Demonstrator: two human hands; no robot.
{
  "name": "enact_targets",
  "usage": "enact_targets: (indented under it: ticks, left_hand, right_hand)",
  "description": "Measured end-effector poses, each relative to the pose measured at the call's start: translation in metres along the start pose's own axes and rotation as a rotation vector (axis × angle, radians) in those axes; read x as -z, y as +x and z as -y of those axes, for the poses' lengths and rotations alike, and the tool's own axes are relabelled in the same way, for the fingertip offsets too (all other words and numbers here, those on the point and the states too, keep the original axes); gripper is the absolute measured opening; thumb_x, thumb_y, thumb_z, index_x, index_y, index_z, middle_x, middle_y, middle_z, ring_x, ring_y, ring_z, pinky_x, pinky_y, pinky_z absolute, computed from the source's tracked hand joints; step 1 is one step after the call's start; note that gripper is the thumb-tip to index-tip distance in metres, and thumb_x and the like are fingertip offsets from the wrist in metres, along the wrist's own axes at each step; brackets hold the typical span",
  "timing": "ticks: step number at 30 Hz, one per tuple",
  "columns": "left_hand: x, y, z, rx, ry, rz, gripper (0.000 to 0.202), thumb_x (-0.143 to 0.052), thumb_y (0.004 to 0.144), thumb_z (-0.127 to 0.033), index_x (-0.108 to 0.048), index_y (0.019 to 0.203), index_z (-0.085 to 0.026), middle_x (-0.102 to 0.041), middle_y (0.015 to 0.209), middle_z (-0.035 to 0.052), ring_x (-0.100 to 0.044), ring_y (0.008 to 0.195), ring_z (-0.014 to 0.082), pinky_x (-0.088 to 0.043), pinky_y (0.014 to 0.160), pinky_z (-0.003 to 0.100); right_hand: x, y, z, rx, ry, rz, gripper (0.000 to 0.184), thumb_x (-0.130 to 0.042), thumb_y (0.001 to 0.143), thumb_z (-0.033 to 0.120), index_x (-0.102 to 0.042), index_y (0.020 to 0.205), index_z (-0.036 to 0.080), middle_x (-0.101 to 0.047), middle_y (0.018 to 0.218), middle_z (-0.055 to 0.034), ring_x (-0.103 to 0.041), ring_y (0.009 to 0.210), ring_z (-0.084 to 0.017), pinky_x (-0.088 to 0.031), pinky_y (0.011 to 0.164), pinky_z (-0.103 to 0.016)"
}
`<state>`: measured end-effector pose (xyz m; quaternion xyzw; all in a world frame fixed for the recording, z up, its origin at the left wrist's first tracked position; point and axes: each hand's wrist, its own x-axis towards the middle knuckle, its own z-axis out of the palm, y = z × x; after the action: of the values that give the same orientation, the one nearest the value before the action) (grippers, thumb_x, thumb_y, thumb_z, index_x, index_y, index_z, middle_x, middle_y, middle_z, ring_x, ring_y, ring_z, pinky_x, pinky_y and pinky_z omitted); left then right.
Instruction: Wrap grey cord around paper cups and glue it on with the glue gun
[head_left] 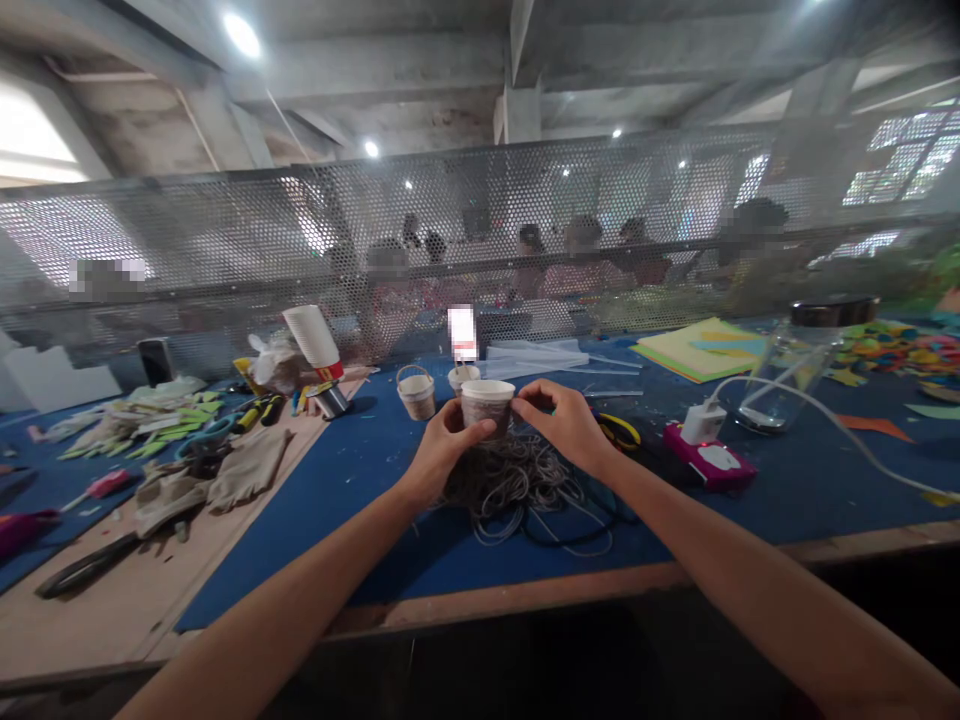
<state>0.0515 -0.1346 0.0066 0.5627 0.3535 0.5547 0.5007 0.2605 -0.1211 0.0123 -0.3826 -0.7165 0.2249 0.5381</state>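
Observation:
My left hand (442, 455) is closed around a small white paper cup (487, 402), its thumb across the front. The cup is upright, and its side below the white rim is covered in a grey-brown wrap. At the right side of the rim, my right hand (562, 420) has its fingers pinched together; whatever lies between the fingertips is too small to make out. Beneath the cup a loose heap of grey cord (525, 480) spreads over the blue mat (315, 545). Just behind stand a small handled cup (417, 396) and another white cup (459, 374), partly hidden.
Stacked paper cups (311, 340) lean at the left, near work gloves (251, 468) and yellow-black tools. To the right are a pink device (709, 458) with a white cable, a glass jar (787, 370) and coloured sheets (705, 348). A perforated screen (480, 230) closes off the back.

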Motion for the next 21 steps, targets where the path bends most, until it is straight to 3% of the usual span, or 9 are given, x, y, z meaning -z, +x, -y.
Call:
enact_targets:
  ticks: [9, 21]
  left_hand:
    - [0.0047, 0.0013, 0.0063, 0.024, -0.021, 0.013, 0.056, -0.091, 0.070, -0.040, -0.074, 0.118, -0.017, -0.077, 0.119, 0.0112, -0.070, 0.111, 0.0306, -0.051, 0.102, 0.043]
    - [0.0020, -0.0018, -0.0001, 0.064, -0.098, 0.080, 0.055, -0.089, 0.074, -0.038, -0.073, 0.121, -0.016, -0.077, 0.118, 0.0118, -0.072, 0.107, 0.0290, -0.053, 0.098, 0.040]
  right_hand:
    - [0.0017, 0.0000, 0.0000, 0.031, 0.005, -0.013, 0.015, -0.066, 0.091, 0.038, -0.069, 0.090, 0.023, -0.076, 0.085, -0.0026, -0.070, 0.081, -0.020, -0.056, 0.082, -0.035]
    - [0.0011, 0.0010, 0.0003, 0.021, 0.003, -0.018, 0.014, -0.067, 0.090, 0.037, -0.069, 0.088, 0.023, -0.075, 0.083, -0.0023, -0.070, 0.079, -0.020, -0.055, 0.081, -0.036]
